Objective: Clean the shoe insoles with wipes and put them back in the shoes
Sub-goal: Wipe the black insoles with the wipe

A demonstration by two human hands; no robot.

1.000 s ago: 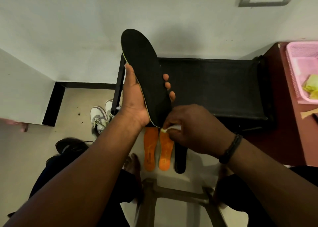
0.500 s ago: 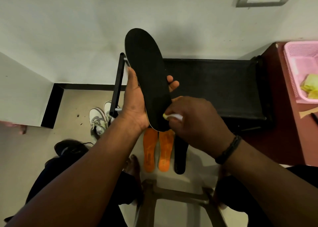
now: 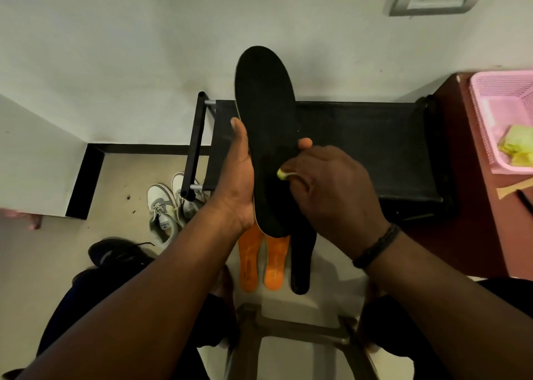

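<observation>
So here's where I'm at: my left hand (image 3: 239,178) has the black insole (image 3: 266,137) held upright, palm along its left edge with the thumb up that side and a fingertip peeking round the right edge. Fingers are curled round it, a firm grip. My right hand (image 3: 331,192) is pressed against the lower half of that insole, pinching a small wad of wipe (image 3: 282,174), of which just a pale yellowish bit pokes out between thumb and finger.

Right below my hands, on the floor, two orange insoles (image 3: 261,260) lie side by side, with another black insole (image 3: 302,260) just to their right. Behind my hands is a black shoe rack (image 3: 369,146) against the wall. Down past my left wrist there's a pair of white sneakers (image 3: 167,209) by the rack's end, and a black shoe (image 3: 118,254) nearer to me under that forearm.

Off to the right of my right hand, a pink basket (image 3: 490,114) sits on the reddish counter (image 3: 461,206) with some crumpled yellow-green wipes (image 3: 517,146) in it.
</observation>
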